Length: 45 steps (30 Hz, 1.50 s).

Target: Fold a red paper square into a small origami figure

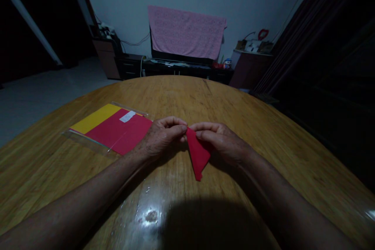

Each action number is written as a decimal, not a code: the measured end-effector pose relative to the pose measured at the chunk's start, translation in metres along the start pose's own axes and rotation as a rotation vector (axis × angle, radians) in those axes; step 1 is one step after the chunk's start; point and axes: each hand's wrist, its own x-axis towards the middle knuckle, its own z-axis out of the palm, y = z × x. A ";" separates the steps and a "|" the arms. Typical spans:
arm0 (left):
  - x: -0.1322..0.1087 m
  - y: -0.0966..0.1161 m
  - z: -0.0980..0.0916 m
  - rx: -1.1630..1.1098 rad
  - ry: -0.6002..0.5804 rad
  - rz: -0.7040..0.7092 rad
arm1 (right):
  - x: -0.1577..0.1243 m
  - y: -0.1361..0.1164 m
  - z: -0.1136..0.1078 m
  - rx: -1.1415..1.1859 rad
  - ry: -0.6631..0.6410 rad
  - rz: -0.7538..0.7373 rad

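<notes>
A folded piece of red paper [199,154] hangs between my hands above the wooden table [164,97], its narrow end pointing down toward me. My right hand [224,140] grips its upper right side, thumb in front and fingers behind. Closed in a pinch, my left hand [164,134] has thumb and fingertips at the paper's top corner. The fingertips of both hands nearly meet there. Parts of the paper's top and right side are hidden by the fingers.
Left of my left hand lies a clear plastic packet of coloured paper [108,127], yellow and red on top, with a white label. Beyond the round table stand a dark cabinet [131,66] and a screen draped with a pink cloth [187,33]. A dark curtain [288,31] hangs at right.
</notes>
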 end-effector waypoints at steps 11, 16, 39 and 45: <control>0.002 -0.012 -0.003 0.064 -0.051 0.004 | -0.001 0.003 -0.005 -0.240 0.115 -0.053; 0.000 -0.013 -0.004 0.025 -0.088 -0.024 | -0.003 0.001 0.000 -0.226 0.124 -0.054; 0.002 -0.023 -0.015 0.264 -0.054 0.088 | 0.002 0.014 0.000 -0.314 0.138 -0.132; 0.003 -0.025 -0.013 0.295 -0.087 0.101 | 0.001 0.014 0.000 -0.366 0.158 -0.128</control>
